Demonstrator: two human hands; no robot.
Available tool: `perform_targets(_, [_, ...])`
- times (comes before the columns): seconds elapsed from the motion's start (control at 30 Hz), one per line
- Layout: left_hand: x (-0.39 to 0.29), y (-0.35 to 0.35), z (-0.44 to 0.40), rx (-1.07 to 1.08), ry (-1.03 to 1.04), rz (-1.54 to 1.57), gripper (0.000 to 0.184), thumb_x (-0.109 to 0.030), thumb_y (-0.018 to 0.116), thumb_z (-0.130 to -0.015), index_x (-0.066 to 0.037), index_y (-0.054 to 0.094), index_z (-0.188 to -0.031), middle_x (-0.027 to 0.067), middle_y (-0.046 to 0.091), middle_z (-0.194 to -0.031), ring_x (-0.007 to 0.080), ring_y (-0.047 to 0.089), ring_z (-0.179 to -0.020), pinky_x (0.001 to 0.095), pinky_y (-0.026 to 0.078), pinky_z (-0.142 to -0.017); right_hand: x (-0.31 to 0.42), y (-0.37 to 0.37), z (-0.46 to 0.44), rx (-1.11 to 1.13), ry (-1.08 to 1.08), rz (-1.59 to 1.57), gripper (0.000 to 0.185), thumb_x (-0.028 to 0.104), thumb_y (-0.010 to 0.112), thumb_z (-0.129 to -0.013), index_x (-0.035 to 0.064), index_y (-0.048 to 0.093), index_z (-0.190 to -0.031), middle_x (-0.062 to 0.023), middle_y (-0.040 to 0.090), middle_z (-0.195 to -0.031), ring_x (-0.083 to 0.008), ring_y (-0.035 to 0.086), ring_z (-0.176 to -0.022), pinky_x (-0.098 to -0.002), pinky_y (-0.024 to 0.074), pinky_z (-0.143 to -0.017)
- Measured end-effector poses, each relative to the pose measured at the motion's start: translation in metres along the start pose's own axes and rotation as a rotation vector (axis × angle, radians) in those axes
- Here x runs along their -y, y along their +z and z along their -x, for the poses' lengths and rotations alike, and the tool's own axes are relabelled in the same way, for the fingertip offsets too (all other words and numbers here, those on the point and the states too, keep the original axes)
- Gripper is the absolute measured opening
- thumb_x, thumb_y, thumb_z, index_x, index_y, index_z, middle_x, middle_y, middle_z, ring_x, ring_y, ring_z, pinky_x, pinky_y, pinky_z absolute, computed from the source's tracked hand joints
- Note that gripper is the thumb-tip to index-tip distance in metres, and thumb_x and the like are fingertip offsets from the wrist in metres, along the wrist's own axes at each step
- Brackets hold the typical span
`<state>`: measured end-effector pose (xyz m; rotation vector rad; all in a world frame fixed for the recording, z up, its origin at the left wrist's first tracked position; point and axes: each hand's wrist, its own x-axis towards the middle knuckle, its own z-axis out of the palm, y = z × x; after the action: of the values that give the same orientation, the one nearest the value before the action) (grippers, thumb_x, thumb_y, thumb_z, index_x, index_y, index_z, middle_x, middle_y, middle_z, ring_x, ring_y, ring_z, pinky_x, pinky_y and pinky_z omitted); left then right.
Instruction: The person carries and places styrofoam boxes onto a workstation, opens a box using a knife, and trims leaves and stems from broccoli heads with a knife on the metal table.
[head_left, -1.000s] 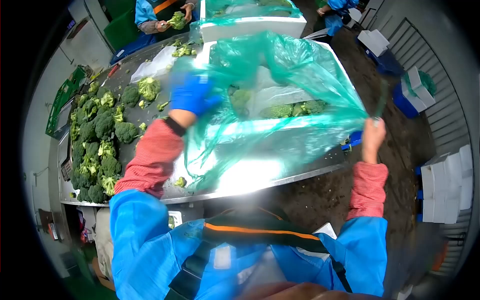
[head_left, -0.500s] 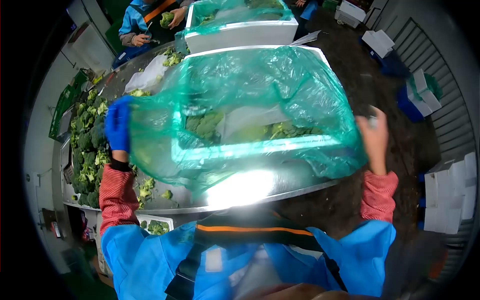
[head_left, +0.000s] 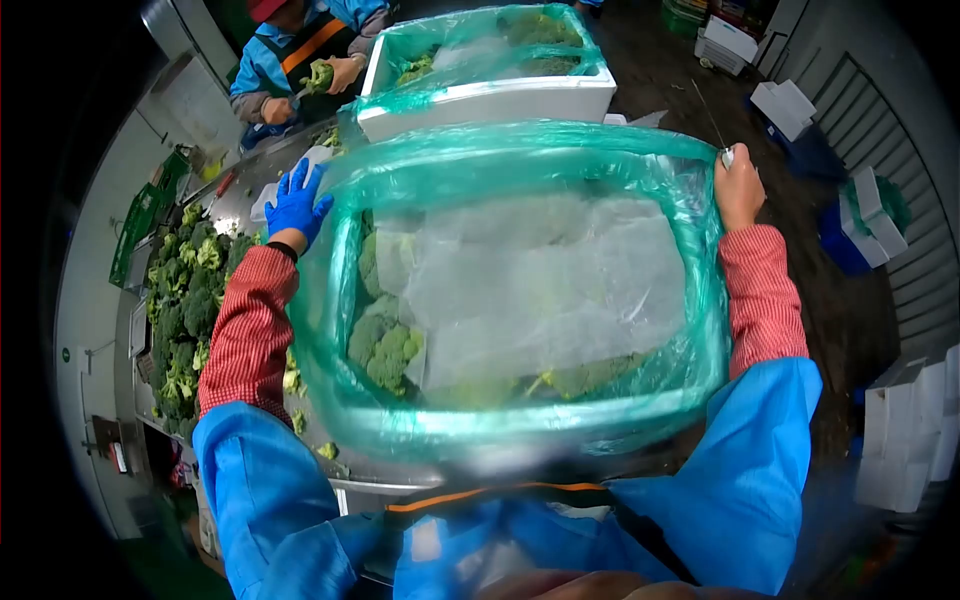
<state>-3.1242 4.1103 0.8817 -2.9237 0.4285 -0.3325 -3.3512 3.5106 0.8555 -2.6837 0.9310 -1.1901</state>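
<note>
Both hands have moved up along the sides of the box since the last frame, and I now see the green bag [head_left: 340,420] spread wide where it had sagged across the opening. The left hand [head_left: 297,205], gloved in blue, has its fingers apart at the bag's far left side. The right hand [head_left: 740,190], bare, is at the far right corner, fingers curled around a slim tool [head_left: 728,157]; I cannot tell whether they also pinch the film. On my feed the bag lines the white box [head_left: 555,412] on the desk [head_left: 238,205], and a pale sheet [head_left: 550,270] covers most of the broccoli [head_left: 385,345] inside. Loose broccoli heads [head_left: 185,310] lie piled to the left. Beyond, a co-worker [head_left: 300,50] stands beside a second box [head_left: 490,108].
</note>
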Motion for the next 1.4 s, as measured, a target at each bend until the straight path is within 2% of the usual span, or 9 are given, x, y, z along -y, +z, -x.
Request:
perform_targets(0.17, [0.029,0.069,-0.075,0.157,-0.004,0.338,0.048,-0.042,0.057,-0.090,-0.019,0.052,-0.131,0.0118,0.052,-0.134,0.0324,0.051,-0.120,0.0364,0.041,-0.099,-0.008,0.087,-0.038,0.141,0.077,0.064,0.027,0.030,0.056,-0.085,0.0069,0.054,-0.099,-0.0207,0.065,-0.091,-0.0422,0.061,-0.089,-0.0533,0.0478,-0.073])
perform_targets(0.47, [0.030,0.212,-0.085,0.381,-0.519,1.244,0.036,-0.033,0.050,-0.093,-0.006,0.062,-0.115,0.0100,0.066,-0.109,0.0240,0.062,-0.095,0.0358,0.047,-0.087,-0.100,0.142,0.036,1.030,-0.086,-0.059,0.035,0.027,0.055,-0.087,0.0023,0.062,-0.110,-0.0264,0.062,-0.106,-0.0390,0.060,-0.103,-0.0451,0.0467,-0.088])
perform_targets(0.63, [-0.023,0.192,-0.002,0.434,-0.499,1.668,0.036,-0.032,0.049,-0.094,-0.006,0.060,-0.116,0.0094,0.066,-0.107,0.0227,0.062,-0.093,0.0353,0.048,-0.084,-0.218,0.112,0.109,0.744,0.336,-0.081,0.035,0.031,0.063,-0.085,-0.0020,0.066,-0.095,-0.0215,0.067,-0.087,-0.0295,0.066,-0.085,-0.0404,0.0493,-0.077])
perform_targets(0.77, [-0.047,0.155,0.075,0.541,-0.413,1.871,0.035,-0.031,0.048,-0.095,-0.006,0.059,-0.118,0.0089,0.065,-0.106,0.0217,0.062,-0.092,0.0350,0.049,-0.082,-0.136,-0.013,0.129,0.361,0.367,-0.418,0.034,0.035,0.061,-0.088,0.0016,0.065,-0.088,-0.0015,0.055,-0.064,-0.0078,0.048,-0.058,-0.0288,0.0378,-0.049])
perform_targets(0.83, [-0.040,0.130,0.115,0.579,-0.371,1.946,0.035,-0.030,0.048,-0.095,-0.006,0.058,-0.118,0.0086,0.065,-0.106,0.0213,0.062,-0.091,0.0348,0.050,-0.081,-0.083,-0.081,0.138,0.521,0.637,-0.529,0.043,0.039,0.061,-0.086,-0.0035,0.062,-0.092,-0.0095,0.062,-0.071,-0.0142,0.056,-0.067,-0.0324,0.0458,-0.064])
perform_targets(1.07, [-0.006,0.070,0.234,0.613,-0.221,2.202,0.035,-0.029,0.046,-0.097,-0.005,0.056,-0.120,0.0077,0.064,-0.104,0.0195,0.061,-0.088,0.0341,0.051,-0.078,0.007,-0.188,0.218,0.434,0.008,0.063,0.032,0.028,0.065,-0.077,0.0077,0.055,-0.099,-0.0166,0.065,-0.090,-0.0377,0.062,-0.084,-0.0455,0.0482,-0.066])
perform_targets(1.3, [0.014,0.153,0.357,0.590,-0.265,1.940,0.037,-0.028,0.043,-0.098,-0.007,0.048,-0.129,0.0063,0.062,-0.104,0.0171,0.060,-0.088,0.0321,0.053,-0.076,-0.202,-0.117,0.366,0.326,0.440,-0.304,0.019,0.020,0.061,-0.082,0.0059,0.054,-0.092,-0.0141,0.060,-0.073,-0.0284,0.060,-0.064,-0.0416,0.0467,-0.057])
perform_targets(1.37, [-0.003,0.144,0.378,0.628,-0.326,1.898,0.037,-0.028,0.044,-0.098,-0.006,0.049,-0.128,0.0062,0.062,-0.104,0.0165,0.060,-0.089,0.0316,0.053,-0.076,-0.223,-0.121,0.409,0.206,1.343,-1.040,0.016,0.019,0.060,-0.083,0.0061,0.053,-0.088,-0.0055,0.052,-0.065,-0.0168,0.050,-0.051,-0.0329,0.0428,-0.043])
perform_targets(1.4, [-0.009,0.142,0.387,0.644,-0.349,1.872,0.037,-0.027,0.044,-0.098,-0.006,0.049,-0.127,0.0061,0.062,-0.104,0.0163,0.060,-0.089,0.0313,0.052,-0.076,-0.206,-0.134,0.404,0.029,1.351,-0.972,0.016,0.020,0.060,-0.085,0.0069,0.052,-0.088,-0.0040,0.050,-0.065,-0.0147,0.047,-0.048,-0.0299,0.0399,-0.039])
